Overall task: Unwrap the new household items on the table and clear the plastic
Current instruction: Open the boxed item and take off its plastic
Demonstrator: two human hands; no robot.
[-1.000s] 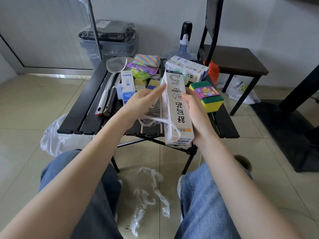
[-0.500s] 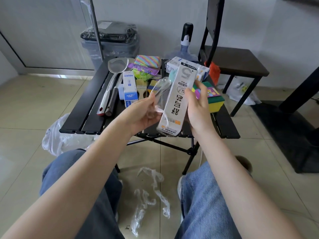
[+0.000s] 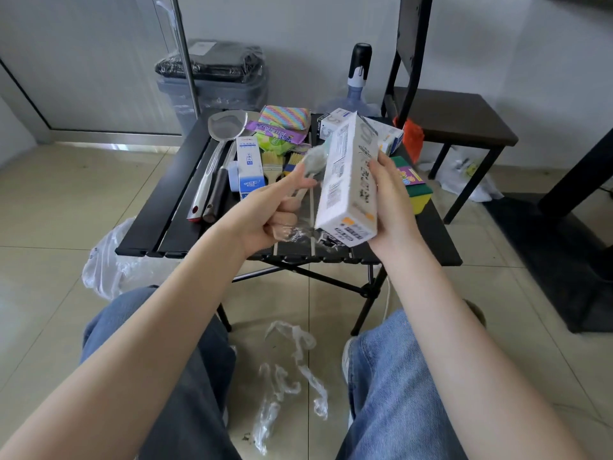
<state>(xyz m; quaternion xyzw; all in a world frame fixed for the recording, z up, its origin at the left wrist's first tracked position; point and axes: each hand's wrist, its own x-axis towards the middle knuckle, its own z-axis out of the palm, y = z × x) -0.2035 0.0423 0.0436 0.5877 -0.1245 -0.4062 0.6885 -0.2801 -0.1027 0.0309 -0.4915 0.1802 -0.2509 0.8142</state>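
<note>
Hands meet at frame centre, above the near edge of the black table [image 3: 172,207]. The right hand [image 3: 391,207] grips a tall white box [image 3: 348,180], tilted; the left hand [image 3: 265,217], fingers curled, pinches clear plastic wrap [image 3: 311,161] peeling off the box's left side. Bare tabletop shows only along its left strip; two long-handled utensils [image 3: 212,180], one small blue-and-white carton [image 3: 250,167] and one sponge pack [image 3: 416,190] crowd the rest. Loose plastic strips [image 3: 292,370] lie on the floor, bottom centre. One lined bin [image 3: 215,81] stands upper left.
</note>
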